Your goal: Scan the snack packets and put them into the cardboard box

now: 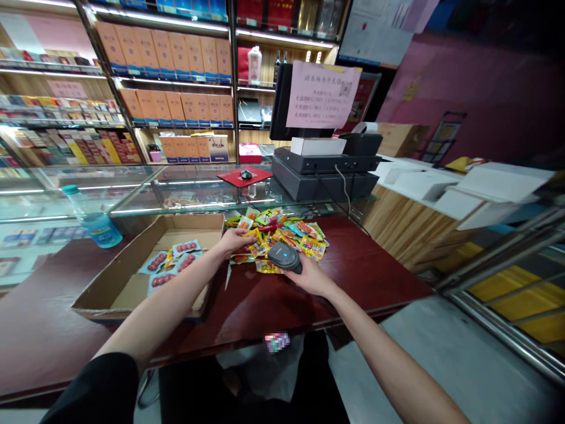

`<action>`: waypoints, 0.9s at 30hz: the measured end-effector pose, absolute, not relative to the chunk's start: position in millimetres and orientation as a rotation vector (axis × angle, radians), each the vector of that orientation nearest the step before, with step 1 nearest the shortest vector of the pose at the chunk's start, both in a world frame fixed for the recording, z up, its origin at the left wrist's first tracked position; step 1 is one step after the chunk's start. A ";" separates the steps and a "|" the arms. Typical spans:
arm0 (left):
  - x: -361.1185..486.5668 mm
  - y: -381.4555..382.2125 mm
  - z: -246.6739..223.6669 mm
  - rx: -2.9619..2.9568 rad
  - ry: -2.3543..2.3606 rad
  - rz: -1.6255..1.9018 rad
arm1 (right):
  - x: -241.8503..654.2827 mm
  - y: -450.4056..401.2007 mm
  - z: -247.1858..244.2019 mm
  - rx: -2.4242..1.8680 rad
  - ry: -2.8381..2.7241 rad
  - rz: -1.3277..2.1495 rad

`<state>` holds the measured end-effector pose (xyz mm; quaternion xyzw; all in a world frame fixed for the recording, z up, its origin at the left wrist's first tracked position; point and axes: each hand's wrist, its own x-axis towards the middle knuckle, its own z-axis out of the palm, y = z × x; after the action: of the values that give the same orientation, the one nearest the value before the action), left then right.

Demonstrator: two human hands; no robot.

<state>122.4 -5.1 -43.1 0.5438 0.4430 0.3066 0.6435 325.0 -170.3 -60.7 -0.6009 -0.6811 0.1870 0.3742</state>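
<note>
In the right hand is a scanner, near snack packets.

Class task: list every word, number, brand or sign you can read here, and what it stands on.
"游乐场办卡充值" (apparently): heading, pink rectangular paper sheet on the black monitor
"充值200元": same sheet
"充值300元": same sheet
"充值500元": same sheet
Too small or blurred: the sheet's other print, tall orange boxes, small colourful plastic snack packets, black handheld scanner, blue translucent plastic bottle.

The right hand hides — partly — the scanner.
</note>
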 end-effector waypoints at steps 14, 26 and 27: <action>91.0 13.2 -11.7 1.390 1.018 0.862 | 318.8 -158.7 -49.2 -1.558 -1.745 0.442; -41.4 20.5 32.3 1.680 1.294 1.031 | 291.2 -136.2 -39.5 -1.465 -1.819 0.457; -36.5 20.3 28.9 1.697 1.293 1.015 | 292.2 -136.0 -40.0 -1.461 -1.816 0.460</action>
<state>-36.5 20.3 28.9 0.6645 0.5064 0.3973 0.3798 292.2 -136.0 -40.0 -0.5704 -0.7092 0.1795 0.3735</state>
